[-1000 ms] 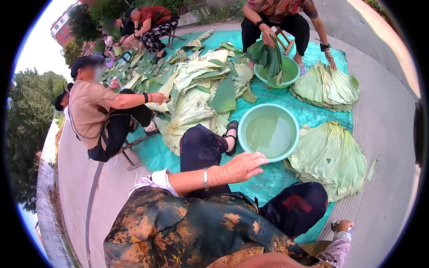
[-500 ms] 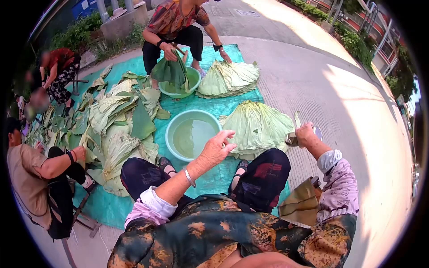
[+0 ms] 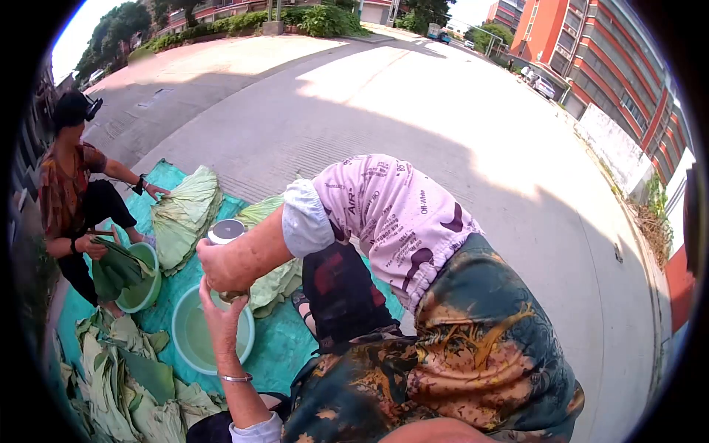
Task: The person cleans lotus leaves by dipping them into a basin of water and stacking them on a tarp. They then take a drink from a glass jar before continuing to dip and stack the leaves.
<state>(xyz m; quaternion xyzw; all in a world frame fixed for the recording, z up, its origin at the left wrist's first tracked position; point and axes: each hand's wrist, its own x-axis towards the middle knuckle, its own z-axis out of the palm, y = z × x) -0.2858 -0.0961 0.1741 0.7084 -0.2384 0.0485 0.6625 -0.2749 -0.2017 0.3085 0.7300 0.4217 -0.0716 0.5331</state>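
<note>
My right hand (image 3: 225, 264) is wrapped around a metal cylindrical container (image 3: 227, 230), whose round silver end shows above the fist. Just below it, my left hand (image 3: 222, 322), with a bracelet on the wrist, has its thumb and fingers at the container's lower end. Under and beside the hands stands a pale green basin (image 3: 178, 329) of water. A fanned stack of large pale leaves (image 3: 279, 286) lies to the right of the basin, partly hidden by my right forearm.
A green tarp (image 3: 292, 341) covers the ground. At the left a crouching person (image 3: 65, 173) holds dark leaves over another green basin (image 3: 156, 282) and touches a second leaf stack (image 3: 189, 218). Loose leaves (image 3: 140, 395) lie at the lower left.
The view has swung right, towards the road. My right hand has brought the container in front of me, and my left hand, empty and open before, has met its lower end.
</note>
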